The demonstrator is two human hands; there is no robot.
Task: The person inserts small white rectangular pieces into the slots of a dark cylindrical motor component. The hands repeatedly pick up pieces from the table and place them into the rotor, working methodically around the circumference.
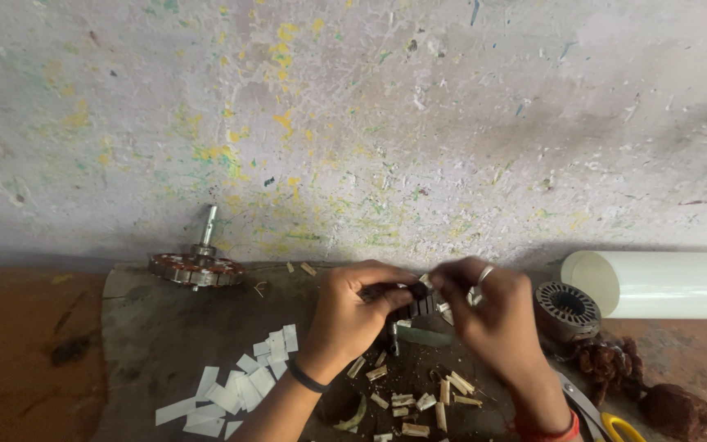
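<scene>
Head view: both hands, left hand (352, 315) and right hand (488, 315), clamp a dark stator (415, 301) over the littered mat (149, 327) by a paint-flecked wall (370, 123).

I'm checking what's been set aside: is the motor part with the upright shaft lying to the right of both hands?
No: the motor part with the shaft sits left of the left hand and right hand, near the wall.

Dark part (407, 301) mostly hidden by fingers, scissors (607, 417) cut off by edge
</scene>
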